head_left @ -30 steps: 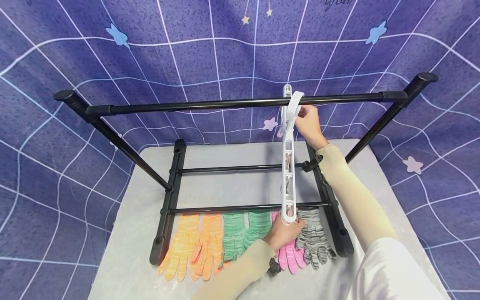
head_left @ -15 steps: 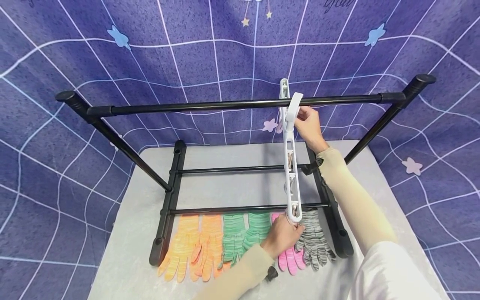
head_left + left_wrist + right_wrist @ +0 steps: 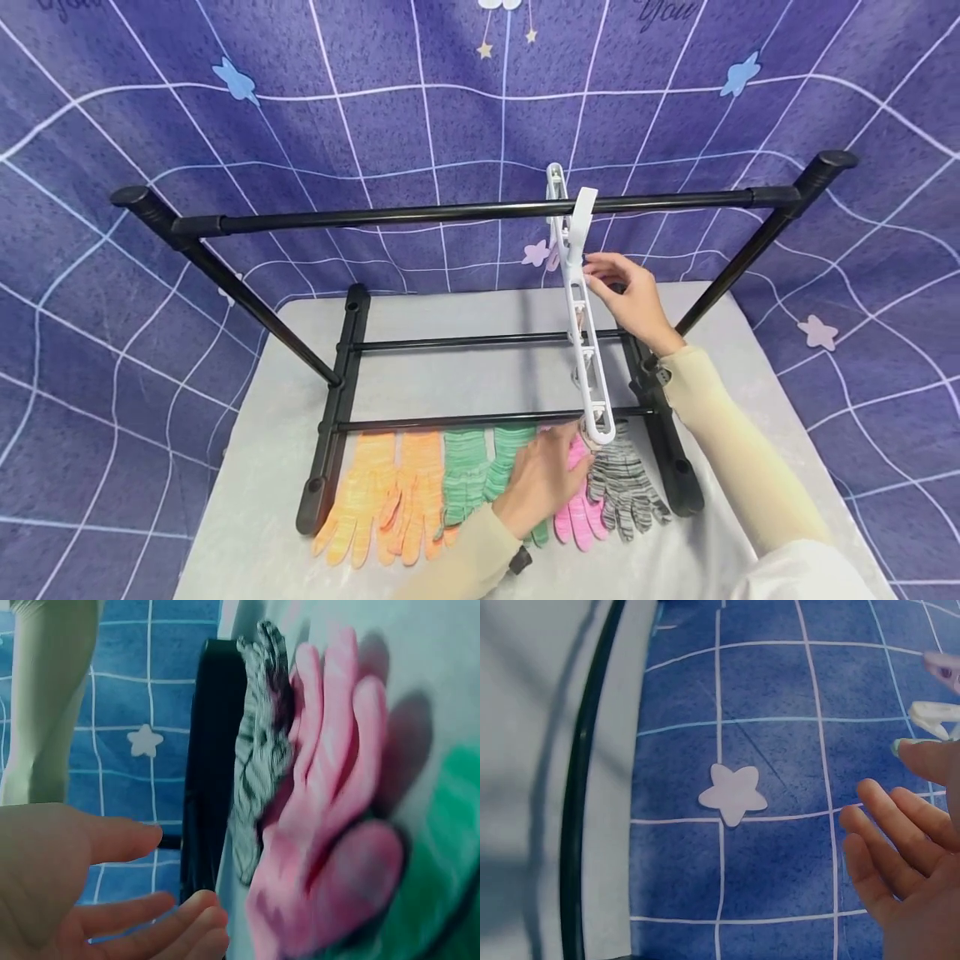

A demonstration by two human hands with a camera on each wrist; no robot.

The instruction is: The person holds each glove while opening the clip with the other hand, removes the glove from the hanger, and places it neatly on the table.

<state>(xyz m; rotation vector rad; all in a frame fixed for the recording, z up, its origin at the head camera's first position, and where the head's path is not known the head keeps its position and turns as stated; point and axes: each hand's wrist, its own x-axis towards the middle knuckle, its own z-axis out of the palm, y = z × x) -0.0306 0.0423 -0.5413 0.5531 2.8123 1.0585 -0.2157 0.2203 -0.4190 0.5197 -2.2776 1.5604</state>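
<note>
A white clip hanger (image 3: 580,229) hangs by its hook from the rack's black top bar, its long slotted arm running front to back. My left hand (image 3: 536,479) is just below the hanger's near end, over the pink glove (image 3: 581,517). In the left wrist view the left hand (image 3: 112,877) has thumb and fingers apart with nothing between them. Beside the hanger's middle is my right hand (image 3: 633,304), fingers loosely bent and holding nothing. The right wrist view shows a white clip (image 3: 930,716) and a lilac clip (image 3: 945,669) near the right hand (image 3: 907,862).
The black rack (image 3: 450,214) stands on a grey table (image 3: 450,379). Along its front lie orange gloves (image 3: 363,500), green gloves (image 3: 465,471) and a grey striped glove (image 3: 626,479). A purple grid-patterned curtain (image 3: 375,125) hangs behind and at the sides.
Both hands have come off the hanger: the right drew back towards me, the left slid left and down. The hanger has turned, its near end right and its far end left.
</note>
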